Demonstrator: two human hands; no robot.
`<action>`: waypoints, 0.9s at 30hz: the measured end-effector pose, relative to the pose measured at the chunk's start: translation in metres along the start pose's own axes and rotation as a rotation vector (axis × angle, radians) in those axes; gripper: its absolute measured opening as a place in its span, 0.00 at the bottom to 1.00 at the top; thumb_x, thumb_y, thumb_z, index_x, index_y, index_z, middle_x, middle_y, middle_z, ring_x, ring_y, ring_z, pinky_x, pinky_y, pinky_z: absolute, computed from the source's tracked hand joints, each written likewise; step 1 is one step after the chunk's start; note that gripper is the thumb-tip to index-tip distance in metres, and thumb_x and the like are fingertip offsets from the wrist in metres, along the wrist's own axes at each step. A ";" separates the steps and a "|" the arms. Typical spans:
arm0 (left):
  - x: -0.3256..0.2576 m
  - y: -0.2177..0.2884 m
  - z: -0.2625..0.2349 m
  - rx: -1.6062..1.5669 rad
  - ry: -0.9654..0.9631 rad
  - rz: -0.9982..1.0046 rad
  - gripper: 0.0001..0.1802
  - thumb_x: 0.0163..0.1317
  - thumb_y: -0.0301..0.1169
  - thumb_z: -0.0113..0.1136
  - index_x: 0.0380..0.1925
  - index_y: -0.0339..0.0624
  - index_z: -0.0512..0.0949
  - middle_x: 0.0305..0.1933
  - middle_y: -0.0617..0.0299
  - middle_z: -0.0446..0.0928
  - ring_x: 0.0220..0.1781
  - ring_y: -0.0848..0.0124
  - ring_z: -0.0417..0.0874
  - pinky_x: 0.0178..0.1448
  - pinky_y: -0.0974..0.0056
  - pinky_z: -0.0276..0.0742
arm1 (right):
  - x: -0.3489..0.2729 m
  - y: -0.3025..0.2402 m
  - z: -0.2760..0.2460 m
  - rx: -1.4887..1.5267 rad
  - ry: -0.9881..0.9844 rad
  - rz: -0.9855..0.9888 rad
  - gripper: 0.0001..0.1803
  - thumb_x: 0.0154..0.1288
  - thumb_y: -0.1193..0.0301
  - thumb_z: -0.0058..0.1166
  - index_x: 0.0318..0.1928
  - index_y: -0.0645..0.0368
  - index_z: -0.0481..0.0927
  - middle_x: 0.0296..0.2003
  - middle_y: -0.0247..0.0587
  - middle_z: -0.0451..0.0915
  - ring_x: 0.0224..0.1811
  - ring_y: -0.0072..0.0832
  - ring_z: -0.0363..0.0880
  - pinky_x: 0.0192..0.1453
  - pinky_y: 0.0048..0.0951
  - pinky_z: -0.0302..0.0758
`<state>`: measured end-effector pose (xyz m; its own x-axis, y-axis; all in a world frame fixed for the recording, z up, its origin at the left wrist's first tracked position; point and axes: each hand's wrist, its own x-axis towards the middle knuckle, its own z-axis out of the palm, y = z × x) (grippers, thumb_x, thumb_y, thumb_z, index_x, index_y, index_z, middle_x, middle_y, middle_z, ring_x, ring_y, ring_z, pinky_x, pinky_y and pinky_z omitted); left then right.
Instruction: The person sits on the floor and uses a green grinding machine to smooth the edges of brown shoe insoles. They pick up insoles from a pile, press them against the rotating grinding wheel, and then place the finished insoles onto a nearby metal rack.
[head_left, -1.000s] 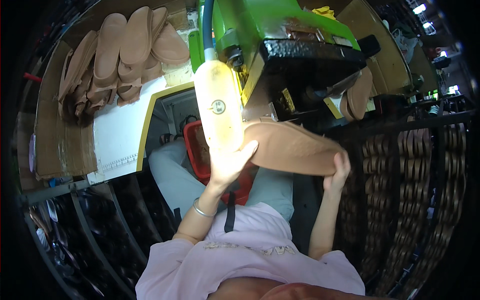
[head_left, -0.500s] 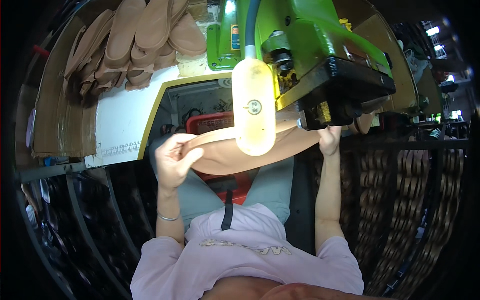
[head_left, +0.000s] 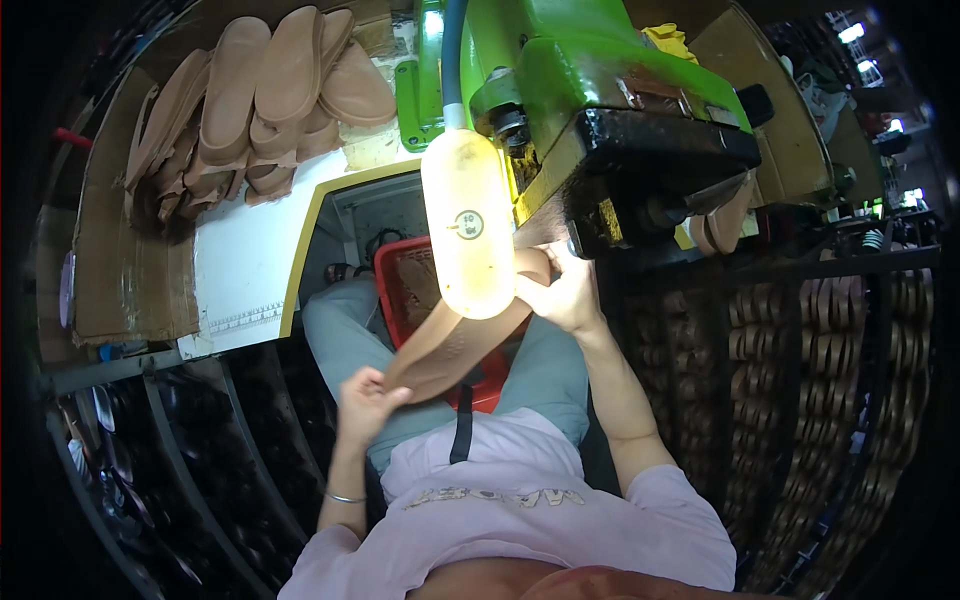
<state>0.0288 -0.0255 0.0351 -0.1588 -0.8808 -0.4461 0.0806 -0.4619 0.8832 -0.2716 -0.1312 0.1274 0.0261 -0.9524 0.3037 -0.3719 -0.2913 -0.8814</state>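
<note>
Several tan soles (head_left: 235, 95) overlap toward the back left corner of the white counter (head_left: 240, 275), with the brown wall of a cardboard carton (head_left: 130, 290) along their left side; below the front left corner, a rack (head_left: 182, 450) stands in shadow. Next comes the left hand (head_left: 368, 405), thumb and fingers closed on the lower end of the held sole (head_left: 450, 362); half a second ago it was higher, near the counter's yellow edge, and now it is down over the lap. The held sole, nearly level then, now slants up to the right, in front of a red basket (head_left: 385, 290). A glowing lamp (head_left: 467, 225) stands in the way and covers part of the sole's upper half. Just right of it, the right hand (head_left: 568, 292) grips the upper end, having come inward from beneath the machine's black head; some fingers are hidden, and I cannot tell whether the sole touches the machine. The green machine (head_left: 590, 60) rises behind, partly blocking another tan sole (head_left: 738, 218) on its right. Beyond stand a second carton (head_left: 790, 110) and, at far right, rows of tan pieces (head_left: 830, 340) on dark racks.
</note>
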 end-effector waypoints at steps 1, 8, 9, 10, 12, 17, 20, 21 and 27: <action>-0.003 -0.024 0.010 0.053 -0.026 -0.022 0.12 0.51 0.16 0.67 0.32 0.35 0.73 0.38 0.54 0.81 0.40 0.72 0.83 0.45 0.68 0.82 | 0.001 0.000 0.004 0.055 0.020 0.014 0.25 0.45 0.68 0.74 0.44 0.63 0.80 0.37 0.41 0.83 0.38 0.32 0.82 0.46 0.29 0.77; 0.004 -0.053 0.109 0.163 -0.222 -0.053 0.21 0.50 0.24 0.71 0.45 0.31 0.77 0.40 0.52 0.83 0.39 0.72 0.83 0.44 0.66 0.80 | -0.004 -0.016 -0.003 -0.145 0.211 -0.095 0.20 0.42 0.69 0.76 0.32 0.67 0.79 0.17 0.37 0.76 0.18 0.21 0.73 0.24 0.23 0.70; 0.009 -0.061 0.108 0.344 -0.231 0.019 0.21 0.49 0.27 0.73 0.43 0.32 0.79 0.37 0.50 0.84 0.37 0.72 0.83 0.42 0.65 0.79 | -0.006 -0.019 -0.010 -0.170 0.172 -0.151 0.20 0.42 0.66 0.76 0.31 0.64 0.79 0.18 0.37 0.75 0.19 0.22 0.73 0.24 0.26 0.69; 0.011 -0.038 0.114 0.442 -0.234 0.102 0.20 0.48 0.30 0.74 0.41 0.34 0.80 0.33 0.49 0.83 0.33 0.72 0.83 0.39 0.63 0.78 | -0.006 -0.013 -0.019 -0.162 0.118 -0.193 0.20 0.44 0.66 0.75 0.32 0.64 0.79 0.20 0.37 0.76 0.20 0.23 0.73 0.25 0.26 0.70; 0.014 -0.035 0.116 0.446 -0.294 0.172 0.19 0.49 0.29 0.73 0.41 0.33 0.80 0.31 0.52 0.83 0.32 0.72 0.83 0.39 0.65 0.78 | -0.013 -0.010 -0.045 -0.171 -0.023 -0.139 0.17 0.49 0.67 0.72 0.36 0.62 0.80 0.27 0.38 0.79 0.26 0.21 0.76 0.29 0.24 0.72; 0.042 -0.013 0.130 0.381 -0.357 0.349 0.17 0.52 0.26 0.70 0.42 0.33 0.79 0.36 0.57 0.83 0.35 0.77 0.82 0.41 0.69 0.78 | -0.051 -0.001 -0.135 -0.167 0.172 0.201 0.16 0.57 0.65 0.66 0.41 0.61 0.79 0.30 0.42 0.82 0.32 0.22 0.80 0.37 0.29 0.76; 0.055 0.043 0.156 -0.028 -0.284 0.337 0.14 0.60 0.24 0.63 0.46 0.33 0.75 0.32 0.60 0.80 0.33 0.77 0.80 0.39 0.73 0.76 | -0.083 -0.002 -0.194 0.034 0.467 0.483 0.14 0.61 0.64 0.61 0.41 0.62 0.78 0.26 0.31 0.78 0.21 0.13 0.74 0.18 0.15 0.68; 0.062 0.052 0.155 -0.047 -0.280 0.384 0.12 0.63 0.24 0.60 0.45 0.32 0.75 0.31 0.57 0.80 0.30 0.74 0.81 0.37 0.71 0.79 | -0.089 0.007 -0.205 0.125 0.683 0.442 0.13 0.63 0.62 0.58 0.37 0.60 0.77 0.24 0.32 0.77 0.14 0.13 0.71 0.10 0.15 0.62; 0.087 0.069 0.158 -0.003 -0.267 0.303 0.08 0.66 0.25 0.56 0.42 0.33 0.76 0.29 0.54 0.81 0.26 0.72 0.82 0.33 0.67 0.83 | -0.043 0.048 -0.228 0.682 0.946 0.203 0.19 0.65 0.71 0.51 0.52 0.70 0.68 0.40 0.58 0.80 0.31 0.47 0.85 0.27 0.33 0.85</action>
<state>-0.1349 -0.1179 0.0800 -0.3775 -0.9192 -0.1118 0.1661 -0.1860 0.9684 -0.5018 -0.0836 0.1548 -0.7802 -0.6248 0.0305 0.2893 -0.4036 -0.8680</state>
